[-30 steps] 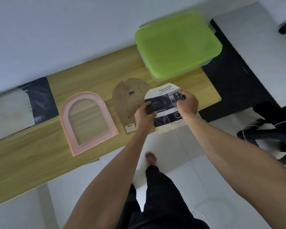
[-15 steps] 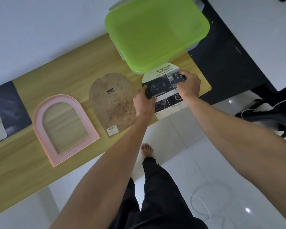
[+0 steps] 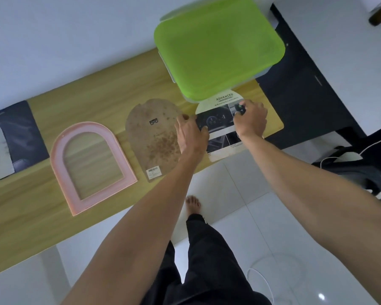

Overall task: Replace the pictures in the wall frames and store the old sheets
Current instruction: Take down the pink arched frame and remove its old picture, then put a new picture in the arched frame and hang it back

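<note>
Wooden table (image 3: 97, 102) against a white wall. Left hand (image 3: 190, 134) and right hand (image 3: 250, 119) pinching the arched printed sheet (image 3: 220, 119) just beside the green-lidded box (image 3: 216, 47) (lid shut). Storing step, seemingly; next, 1 hand freed to open it

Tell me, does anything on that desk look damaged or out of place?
The brown backing board beside the pink arched frame is heavily speckled with dark stains. The printed sheet under both hands overhangs the wooden table's near edge.
</note>
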Demonstrator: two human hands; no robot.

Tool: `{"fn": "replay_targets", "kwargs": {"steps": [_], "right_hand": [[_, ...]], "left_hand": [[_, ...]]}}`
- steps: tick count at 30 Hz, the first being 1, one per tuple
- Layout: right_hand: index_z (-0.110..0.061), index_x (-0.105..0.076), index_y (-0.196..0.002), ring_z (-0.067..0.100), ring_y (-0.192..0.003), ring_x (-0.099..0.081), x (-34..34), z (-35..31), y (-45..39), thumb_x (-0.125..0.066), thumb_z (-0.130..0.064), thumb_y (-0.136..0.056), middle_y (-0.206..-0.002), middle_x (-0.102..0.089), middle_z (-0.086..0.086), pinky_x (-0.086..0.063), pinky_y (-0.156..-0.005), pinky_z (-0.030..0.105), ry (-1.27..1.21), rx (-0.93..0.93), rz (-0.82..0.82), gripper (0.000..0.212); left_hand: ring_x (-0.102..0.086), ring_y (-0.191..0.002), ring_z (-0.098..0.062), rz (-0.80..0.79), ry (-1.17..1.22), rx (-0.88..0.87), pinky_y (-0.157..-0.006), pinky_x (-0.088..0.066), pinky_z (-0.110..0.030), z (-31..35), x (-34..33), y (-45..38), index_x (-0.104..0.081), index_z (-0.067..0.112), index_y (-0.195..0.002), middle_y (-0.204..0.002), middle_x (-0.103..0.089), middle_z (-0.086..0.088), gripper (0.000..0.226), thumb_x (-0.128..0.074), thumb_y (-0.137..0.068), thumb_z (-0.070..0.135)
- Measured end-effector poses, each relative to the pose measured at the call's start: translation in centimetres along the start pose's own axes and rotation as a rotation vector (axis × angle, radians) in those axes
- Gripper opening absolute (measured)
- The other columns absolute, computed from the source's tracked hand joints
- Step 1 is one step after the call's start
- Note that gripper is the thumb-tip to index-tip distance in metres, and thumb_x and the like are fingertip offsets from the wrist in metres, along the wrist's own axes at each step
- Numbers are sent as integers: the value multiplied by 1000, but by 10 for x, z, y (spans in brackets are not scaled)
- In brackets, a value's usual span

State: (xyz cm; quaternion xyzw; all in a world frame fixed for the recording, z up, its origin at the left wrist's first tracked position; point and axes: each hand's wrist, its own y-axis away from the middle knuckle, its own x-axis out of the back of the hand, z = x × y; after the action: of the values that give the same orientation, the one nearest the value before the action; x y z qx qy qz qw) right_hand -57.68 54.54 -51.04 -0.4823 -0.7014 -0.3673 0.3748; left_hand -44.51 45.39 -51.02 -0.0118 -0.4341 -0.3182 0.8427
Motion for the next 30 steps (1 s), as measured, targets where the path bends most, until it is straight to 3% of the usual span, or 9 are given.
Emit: {"fn": "replay_targets", "kwargs": {"steps": [4, 8, 13, 17, 20, 23, 27, 30], "right_hand": [[-19, -69, -119, 23, -101, -66, -11, -39, 29, -60, -6, -92, -114, -69, 4, -56, -77, 33, -100, 82, -58, 30], [-20, -69, -119, 23, -99, -68, -38, -100, 71, -59, -6, -93, -112, -72, 4, -56, -80, 32, -119, 167, -139, 31], [-21, -70, -122, 23, -102, -67, -78, -197, 139, -55, -8, -93, -113, -72, 2, -52, -82, 30, -164, 284, -272, 35], [-17, -69, -122, 21, -98, -69, -118, -271, 198, -54, -6, -93, -114, -72, 3, -59, -80, 33, -210, 418, -391, 34], [-13, -68, -124, 20, -100, -68, -149, -321, 237, -48, 0, -91, -121, -70, 6, -56, -78, 26, -242, 457, -473, 40], [-12, -65, -129, 17, -95, -66, -184, -367, 271, -51, 2, -87, -124, -68, 5, -54, -79, 26, -280, 451, -597, 47], [-12, -62, -134, 19, -123, -60, -228, -416, 309, -58, 0, -87, -136, -62, 4, -46, -93, 20, -288, 434, -710, 49], [-12, -56, -141, 20, -108, -64, -254, -440, 330, -57, -1, -91, -130, -63, 1, -54, -78, 21, -263, 424, -781, 51]], "left_hand": [[-51, -117, -28, 71, 53, 56, -84, -44, -30, -37, 42, -5, -61, 14, -128, -130, -54, -8, 40, -64, -88, 16], [-54, -115, -34, 246, 125, 139, -97, -43, -40, -94, 103, -10, -65, 11, -123, -124, -59, -14, 39, -65, -85, 19], [-53, -116, -31, 440, 204, 271, -91, -34, -22, -182, 197, -7, -65, 6, -121, -125, -58, -16, 35, -66, -87, 13], [-56, -111, -33, 556, 139, 365, -95, -46, -39, -264, 270, 0, -67, 9, -119, -120, -60, -17, 32, -66, -89, 19], [-57, -114, -31, 633, 172, 436, -99, -49, -42, -323, 315, 7, -66, 12, -121, -122, -60, -15, 33, -68, -89, 23], [-56, -117, -30, 664, 206, 500, -100, -47, -41, -380, 351, 10, -65, 15, -124, -125, -59, -13, 39, -70, -87, 29], [-51, -125, -31, 649, 216, 557, -105, -44, -43, -441, 382, 3, -62, 16, -130, -130, -55, -15, 51, -72, -84, 36], [-40, -132, -31, 621, 214, 581, -109, -39, -44, -469, 392, -9, -56, 19, -137, -139, -47, -12, 63, -75, -82, 41]]}}
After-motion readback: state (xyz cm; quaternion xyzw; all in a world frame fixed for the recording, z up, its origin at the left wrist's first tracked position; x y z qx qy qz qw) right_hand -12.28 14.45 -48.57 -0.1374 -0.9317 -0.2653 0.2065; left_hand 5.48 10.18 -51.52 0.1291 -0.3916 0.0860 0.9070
